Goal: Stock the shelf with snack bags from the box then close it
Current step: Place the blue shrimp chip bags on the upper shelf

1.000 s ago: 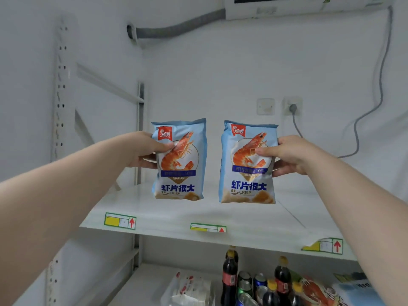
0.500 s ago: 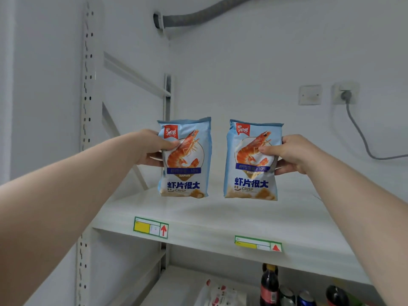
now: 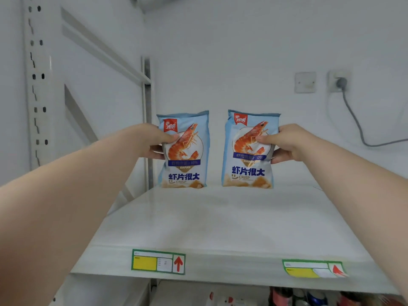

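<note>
At the back edge of the shelf (image 3: 220,219), the left hand (image 3: 152,140) pinched the left bag (image 3: 187,171) upright, thumb in front, fingers behind. The right hand (image 3: 287,143) clamped the right bag (image 3: 247,173) likewise.

left bag (image 3: 185,173) | right bag (image 3: 248,173) | both lowered from mid-air toward shelf (image 3: 220,221) rear, bottoms near surface

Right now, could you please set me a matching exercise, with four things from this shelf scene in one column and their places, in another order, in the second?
Things:
1. left snack bag
2. right snack bag
3. left price label
4. grey plug

Places:
A. in the wall socket
B. gripped by the right hand
C. on the front edge of the shelf
D. gripped by the left hand

Pairs: 1-D, 2-B, 3-C, 4-A.
</note>
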